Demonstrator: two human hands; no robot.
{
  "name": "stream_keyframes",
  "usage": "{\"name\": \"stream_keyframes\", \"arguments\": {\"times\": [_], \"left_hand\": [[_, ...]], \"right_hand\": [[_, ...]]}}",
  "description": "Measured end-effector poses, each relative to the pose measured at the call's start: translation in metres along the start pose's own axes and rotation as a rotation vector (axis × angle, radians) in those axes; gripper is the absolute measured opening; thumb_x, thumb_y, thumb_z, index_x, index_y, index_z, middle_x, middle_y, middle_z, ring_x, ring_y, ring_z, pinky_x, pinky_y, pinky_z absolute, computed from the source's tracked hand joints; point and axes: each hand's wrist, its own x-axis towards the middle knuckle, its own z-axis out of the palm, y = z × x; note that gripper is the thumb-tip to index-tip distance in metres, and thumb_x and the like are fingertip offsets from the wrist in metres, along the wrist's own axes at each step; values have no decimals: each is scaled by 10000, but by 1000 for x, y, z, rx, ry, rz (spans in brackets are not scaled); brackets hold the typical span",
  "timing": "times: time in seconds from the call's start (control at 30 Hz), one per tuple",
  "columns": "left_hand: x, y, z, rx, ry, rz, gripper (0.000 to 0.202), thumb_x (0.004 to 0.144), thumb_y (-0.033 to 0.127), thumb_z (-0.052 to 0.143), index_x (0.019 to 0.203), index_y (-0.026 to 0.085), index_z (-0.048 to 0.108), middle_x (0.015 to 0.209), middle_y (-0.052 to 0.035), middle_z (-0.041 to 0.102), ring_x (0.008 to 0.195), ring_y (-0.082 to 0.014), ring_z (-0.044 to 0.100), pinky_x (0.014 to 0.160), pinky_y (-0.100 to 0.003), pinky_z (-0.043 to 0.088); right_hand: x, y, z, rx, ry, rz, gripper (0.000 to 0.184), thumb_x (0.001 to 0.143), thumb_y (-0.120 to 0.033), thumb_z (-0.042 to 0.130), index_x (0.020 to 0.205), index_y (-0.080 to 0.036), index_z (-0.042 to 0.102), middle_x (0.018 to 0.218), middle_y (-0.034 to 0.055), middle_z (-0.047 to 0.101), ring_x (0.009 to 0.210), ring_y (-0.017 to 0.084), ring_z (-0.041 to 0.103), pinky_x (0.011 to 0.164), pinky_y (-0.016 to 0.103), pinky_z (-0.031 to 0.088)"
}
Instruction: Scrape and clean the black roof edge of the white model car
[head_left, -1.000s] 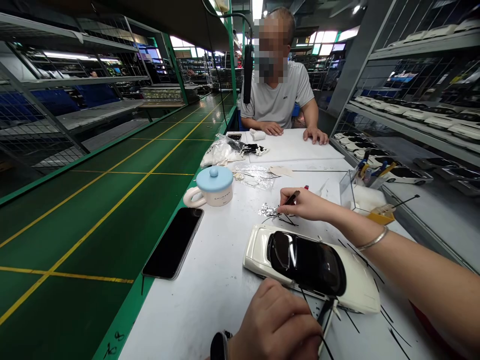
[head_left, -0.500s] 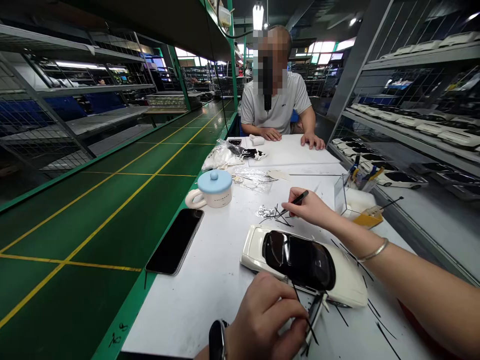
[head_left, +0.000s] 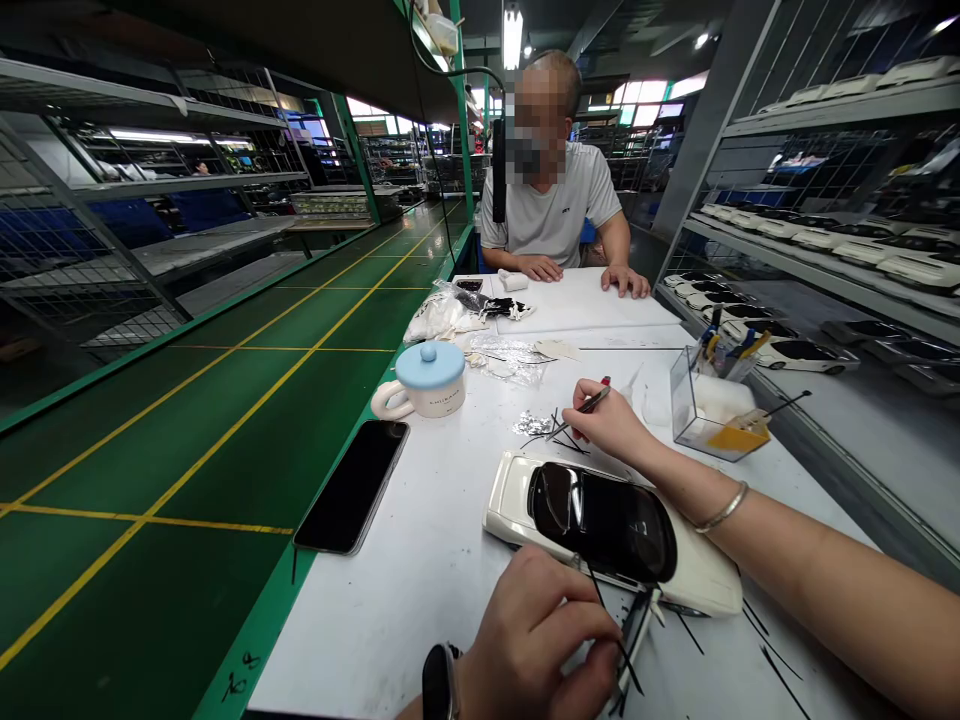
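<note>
A white model car (head_left: pixel 705 570) with a black roof lies on the white table, its near-side door (head_left: pixel 637 625) swung out towards me. My left hand (head_left: pixel 536 630) is closed beside the car, with a thin black strip (head_left: pixel 630 668) running through its fingertips. Those fingers also sit against the door; whether they grip it is hidden. Beyond the car, my right hand (head_left: pixel 606 420) pinches slim tweezers (head_left: pixel 576 417), tip down among several loose black strips (head_left: pixel 574 445). Beside that tip lie crumpled silvery bits (head_left: pixel 531 424).
A phone (head_left: pixel 351 485) and a blue-lidded mug (head_left: pixel 431 380) line the left edge. At right stands a clear box (head_left: pixel 697 425) of supplies. Plastic bags (head_left: pixel 450 310) lie farther back. A co-worker (head_left: pixel 551 200) sits opposite, hands on the table. Racks of model cars (head_left: pixel 847 250) flank the right.
My right forearm has shifted slightly left, now overlapping the car's rear, and the tweezers' tip has moved slightly left and down. The left hand keeps its grip, nearly still.
</note>
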Motion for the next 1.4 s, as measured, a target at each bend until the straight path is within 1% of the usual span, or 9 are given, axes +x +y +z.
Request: {"name": "stream_keyframes", "arguments": {"times": [0.3, 0.57, 0.8, 0.87, 0.93, 1.07, 1.17, 1.23, 1.4], "left_hand": [[2, 3, -1, 8, 2, -15, 154, 740, 43, 575, 845, 150, 608, 749, -55, 610, 703, -152, 544, 634, -285, 474], [1, 2, -2, -5, -3, -14, 140, 744, 56, 575, 842, 148, 615, 750, -62, 609, 703, -159, 537, 628, -293, 468], [1, 2, -2, 3, -3, -30, 140, 752, 70, 573, 849, 161, 613, 765, -59, 613, 710, -161, 540, 634, -294, 477], [0, 2, -2, 8, -2, -37, 144, 748, 70, 574, 849, 165, 612, 769, -56, 614, 714, -161, 543, 642, -294, 480], [-1, 2, -2, 15, -3, -44, 149, 745, 66, 575, 848, 166, 613, 773, -55, 618, 717, -161, 544, 647, -294, 480], [0, 3, -2, 24, -11, -41, 155, 755, 69, 560, 855, 172, 619, 781, -58, 624, 725, -165, 547, 647, -296, 483], [3, 3, -1, 20, -5, -28, 170, 752, 61, 560, 865, 172, 622, 805, -64, 632, 741, -165, 558, 657, -295, 492], [5, 2, -2, 9, 6, -28, 173, 747, 58, 563, 865, 169, 622, 809, -65, 631, 741, -164, 563, 658, -295, 495], [13, 0, -4, -58, 1, -126, 135, 781, 79, 547, 849, 171, 618, 806, -60, 615, 770, -165, 582, 680, -295, 501]], "right_hand": [[1, -2, 3, -58, 6, -20, 139, 647, -247, 520, 635, -223, 384, 474, -47, 520, 493, 134, 517, 520, 253, 347], [8, -10, 8, -149, -9, -127, 156, 619, -213, 530, 611, -211, 374, 549, -50, 446, 560, 106, 397, 547, 248, 273], [3, -12, 6, -139, -43, -165, 153, 646, -206, 523, 623, -209, 372, 549, -54, 422, 553, 97, 365, 555, 250, 255], [1, -12, 4, -112, -42, -158, 163, 653, -212, 530, 622, -210, 370, 536, -57, 420, 539, 95, 373, 544, 248, 257], [0, -11, 0, -71, -34, -136, 166, 659, -226, 542, 628, -211, 380, 525, -58, 440, 528, 98, 416, 536, 243, 276], [-3, -5, -9, 49, -15, -60, 179, 682, -270, 562, 658, -217, 393, 500, -41, 529, 492, 119, 510, 514, 246, 359], [-4, 2, -13, 138, 9, 6, 218, 688, -297, 583, 667, -220, 380, 501, -12, 582, 449, 121, 520, 493, 253, 405], [-6, 5, -14, 182, 23, 39, 247, 680, -303, 602, 661, -221, 370, 503, 1, 598, 435, 119, 524, 476, 247, 407], [-9, 9, -8, 236, 66, 65, 275, 681, -317, 621, 656, -221, 364, 517, 12, 616, 435, 119, 547, 464, 232, 404]]}}
